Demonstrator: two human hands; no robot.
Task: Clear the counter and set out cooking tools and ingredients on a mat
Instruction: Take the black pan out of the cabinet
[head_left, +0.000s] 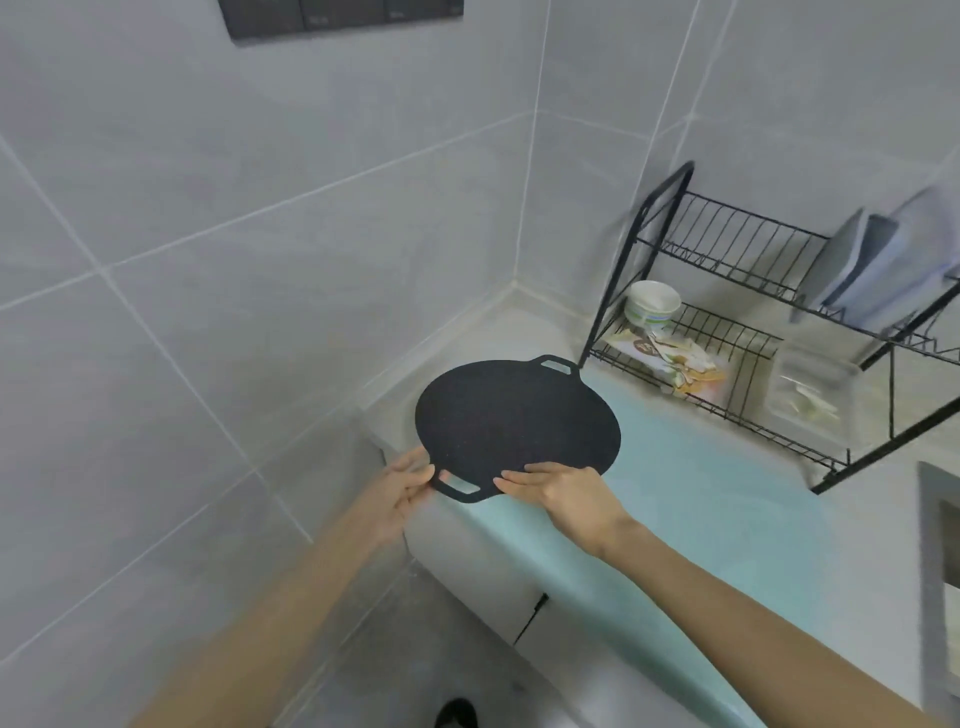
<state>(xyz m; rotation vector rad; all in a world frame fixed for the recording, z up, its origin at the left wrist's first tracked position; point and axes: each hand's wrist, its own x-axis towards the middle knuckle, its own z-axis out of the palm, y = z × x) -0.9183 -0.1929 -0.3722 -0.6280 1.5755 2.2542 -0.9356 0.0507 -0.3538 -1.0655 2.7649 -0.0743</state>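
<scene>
Grip: left hand (402, 493), right hand (563, 499) hold griddle (514, 421) rim | above mat (701, 499) end

The left hand (402, 493) and right hand (561, 499) held a black two-handled pan (517, 421) over the left end of the teal mat (701, 493) on the bench (524, 332). Both hands gripped the near rim, one on each side of the near handle. A rack (737, 234) on the right carried a bowl (653, 304), packets (670, 358) and boards (883, 260).
</scene>
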